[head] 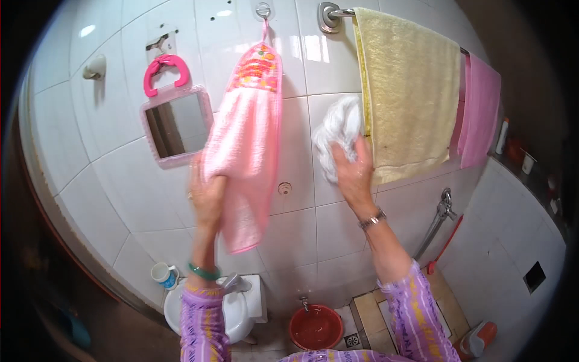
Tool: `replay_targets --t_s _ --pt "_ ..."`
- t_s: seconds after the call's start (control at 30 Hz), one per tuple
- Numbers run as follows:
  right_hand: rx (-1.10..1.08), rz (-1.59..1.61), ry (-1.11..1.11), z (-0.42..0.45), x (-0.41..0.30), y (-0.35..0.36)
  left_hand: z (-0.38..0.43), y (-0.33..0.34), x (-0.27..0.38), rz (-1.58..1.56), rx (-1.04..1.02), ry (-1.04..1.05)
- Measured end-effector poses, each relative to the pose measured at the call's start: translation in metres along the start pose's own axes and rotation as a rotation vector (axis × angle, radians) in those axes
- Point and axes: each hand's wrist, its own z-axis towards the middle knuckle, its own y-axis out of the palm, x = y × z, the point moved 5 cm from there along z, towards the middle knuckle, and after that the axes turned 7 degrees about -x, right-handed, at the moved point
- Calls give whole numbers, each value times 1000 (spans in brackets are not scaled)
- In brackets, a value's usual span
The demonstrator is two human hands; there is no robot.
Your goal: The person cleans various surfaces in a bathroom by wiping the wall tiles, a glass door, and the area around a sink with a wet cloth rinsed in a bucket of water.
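A pink hand towel [244,131] with a patterned top hangs by its loop from a wall hook [263,10]. My left hand [209,192] is at its left edge, a fold of the towel between thumb and fingers; the fingertips are partly hidden and blurred. My right hand [354,174] presses a bunched white cloth [337,135] near the tiled wall, just left of a yellow towel [409,90] on a metal rail. A pink cloth [481,108] hangs farther right on that rail.
A pink-framed mirror [177,126] hangs at left. Below are a white washbasin [239,312], a mug [165,276] and a red basin [316,328] under a tap [305,304]. At right are a metal pipe valve [445,210] and a ledge [520,176] with bottles.
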Motion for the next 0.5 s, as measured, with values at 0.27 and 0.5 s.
replay_targets --t_s 0.27,0.5 --pt "-169 -465 -572 49 -16 134 9 -42 38 -24 -117 -111" --pt "317 -697 -669 128 37 2 13 -56 15 135 -235 -162"
